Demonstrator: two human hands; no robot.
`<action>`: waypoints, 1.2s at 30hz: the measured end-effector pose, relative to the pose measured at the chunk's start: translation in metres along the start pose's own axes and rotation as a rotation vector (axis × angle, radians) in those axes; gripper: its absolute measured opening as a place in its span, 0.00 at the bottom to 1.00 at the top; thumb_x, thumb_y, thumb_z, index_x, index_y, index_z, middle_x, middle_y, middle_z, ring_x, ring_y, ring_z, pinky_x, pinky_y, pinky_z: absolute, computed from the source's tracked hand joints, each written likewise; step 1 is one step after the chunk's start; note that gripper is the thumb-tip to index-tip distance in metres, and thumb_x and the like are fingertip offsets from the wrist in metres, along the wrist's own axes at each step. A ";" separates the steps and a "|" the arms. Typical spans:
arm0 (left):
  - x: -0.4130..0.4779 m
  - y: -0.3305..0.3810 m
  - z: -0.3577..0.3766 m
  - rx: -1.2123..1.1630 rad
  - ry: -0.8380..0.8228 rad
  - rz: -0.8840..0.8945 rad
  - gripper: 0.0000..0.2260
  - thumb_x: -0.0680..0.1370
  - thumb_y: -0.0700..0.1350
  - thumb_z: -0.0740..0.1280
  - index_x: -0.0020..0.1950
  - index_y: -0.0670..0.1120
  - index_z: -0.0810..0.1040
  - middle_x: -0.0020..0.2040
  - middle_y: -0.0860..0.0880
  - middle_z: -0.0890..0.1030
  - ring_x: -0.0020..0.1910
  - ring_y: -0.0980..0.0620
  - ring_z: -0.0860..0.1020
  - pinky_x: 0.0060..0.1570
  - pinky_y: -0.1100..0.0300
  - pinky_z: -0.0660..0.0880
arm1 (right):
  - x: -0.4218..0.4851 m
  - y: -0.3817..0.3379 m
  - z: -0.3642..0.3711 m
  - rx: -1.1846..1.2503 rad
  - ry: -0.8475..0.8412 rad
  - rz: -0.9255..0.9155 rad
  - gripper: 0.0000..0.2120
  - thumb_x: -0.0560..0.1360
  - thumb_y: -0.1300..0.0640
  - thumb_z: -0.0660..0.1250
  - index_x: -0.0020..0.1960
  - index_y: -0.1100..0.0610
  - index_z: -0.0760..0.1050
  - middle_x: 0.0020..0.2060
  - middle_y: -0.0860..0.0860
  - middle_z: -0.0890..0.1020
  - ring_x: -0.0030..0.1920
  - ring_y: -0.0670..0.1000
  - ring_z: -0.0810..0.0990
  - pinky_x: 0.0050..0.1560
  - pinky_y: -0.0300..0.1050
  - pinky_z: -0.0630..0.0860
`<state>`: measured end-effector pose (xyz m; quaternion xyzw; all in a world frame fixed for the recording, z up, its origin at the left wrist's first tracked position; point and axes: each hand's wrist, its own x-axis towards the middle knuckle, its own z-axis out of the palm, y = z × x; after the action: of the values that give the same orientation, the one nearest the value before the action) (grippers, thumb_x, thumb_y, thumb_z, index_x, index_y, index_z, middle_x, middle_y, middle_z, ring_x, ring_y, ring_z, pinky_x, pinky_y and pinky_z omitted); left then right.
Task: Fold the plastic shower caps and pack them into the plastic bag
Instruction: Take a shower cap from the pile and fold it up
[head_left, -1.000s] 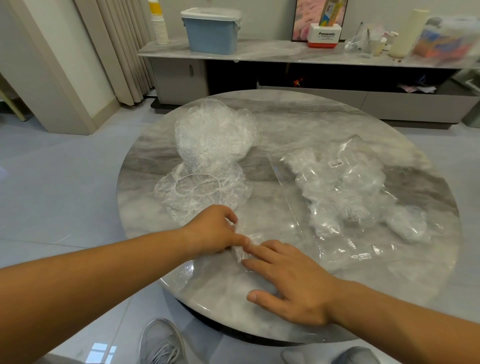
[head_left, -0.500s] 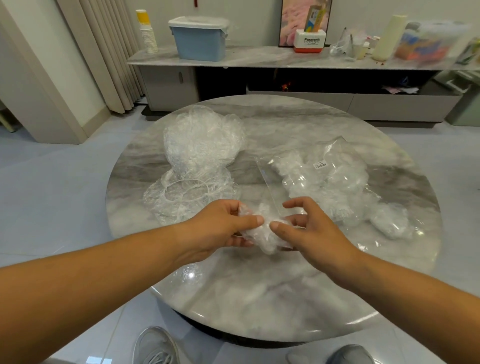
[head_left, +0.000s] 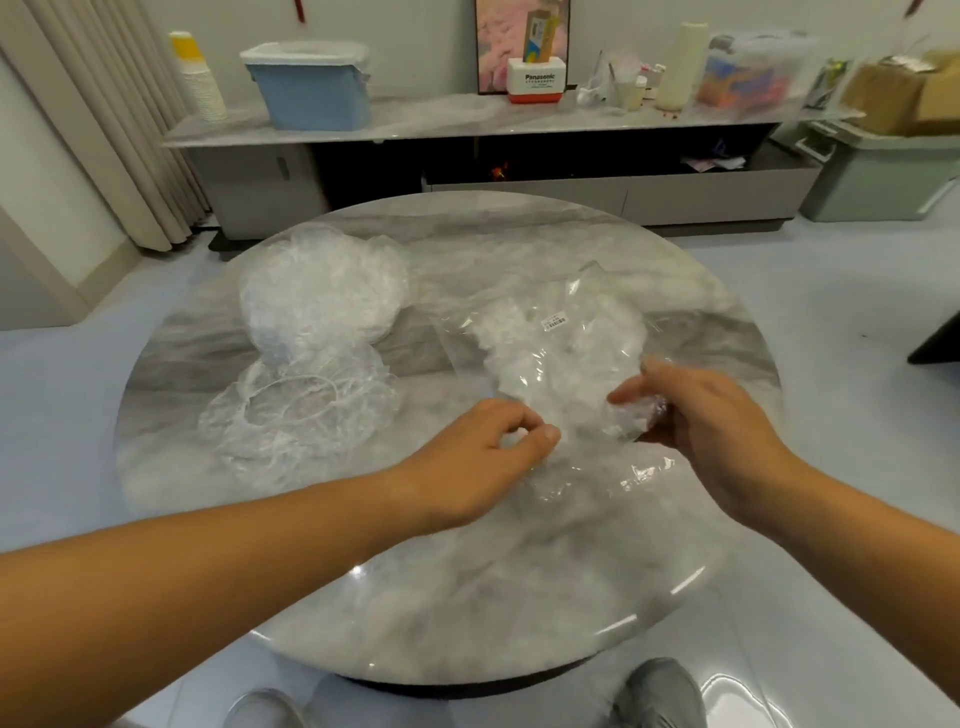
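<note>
Action at the near end of the plastic bag, and it all turns on one small gap. Our right hand has fingers and thumb curled round a folded shower cap, a crumpled clear wad held low over the worktop. Our left hand pinches thumb to forefinger on clear film just beside it. We judge that to be the bag's lip, though clear on clear is hard to read. The bag seems to run away from us toward the far side, with folded caps already inside. So the cap sits right at the near end with the right hand nearest, and we reckon it goes forward along the bag's length. The unfolded caps lie well off to the left.
</note>
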<state>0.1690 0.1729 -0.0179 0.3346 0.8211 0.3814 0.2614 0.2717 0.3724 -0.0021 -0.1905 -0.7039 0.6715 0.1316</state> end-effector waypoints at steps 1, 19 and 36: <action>-0.001 -0.001 0.005 0.184 -0.056 0.084 0.15 0.83 0.60 0.60 0.61 0.54 0.79 0.73 0.54 0.69 0.73 0.57 0.65 0.70 0.60 0.62 | 0.004 0.001 -0.008 0.008 0.008 0.028 0.19 0.74 0.42 0.69 0.37 0.56 0.86 0.38 0.54 0.85 0.40 0.53 0.81 0.48 0.49 0.79; 0.000 -0.009 0.043 1.061 -0.168 0.340 0.38 0.81 0.69 0.43 0.82 0.48 0.36 0.81 0.47 0.33 0.81 0.49 0.37 0.80 0.50 0.40 | 0.004 0.039 -0.043 -0.630 -0.375 0.297 0.42 0.71 0.24 0.43 0.39 0.49 0.87 0.37 0.50 0.84 0.40 0.51 0.80 0.50 0.44 0.77; 0.000 -0.027 0.032 0.927 -0.300 0.329 0.39 0.79 0.71 0.44 0.83 0.50 0.40 0.82 0.53 0.36 0.80 0.55 0.34 0.79 0.45 0.44 | 0.011 0.044 0.007 0.491 0.153 0.496 0.27 0.77 0.39 0.68 0.59 0.63 0.77 0.60 0.63 0.75 0.54 0.63 0.85 0.58 0.55 0.81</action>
<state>0.1818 0.1744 -0.0580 0.5912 0.7939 -0.0389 0.1369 0.2630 0.3725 -0.0475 -0.3680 -0.4422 0.8158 0.0588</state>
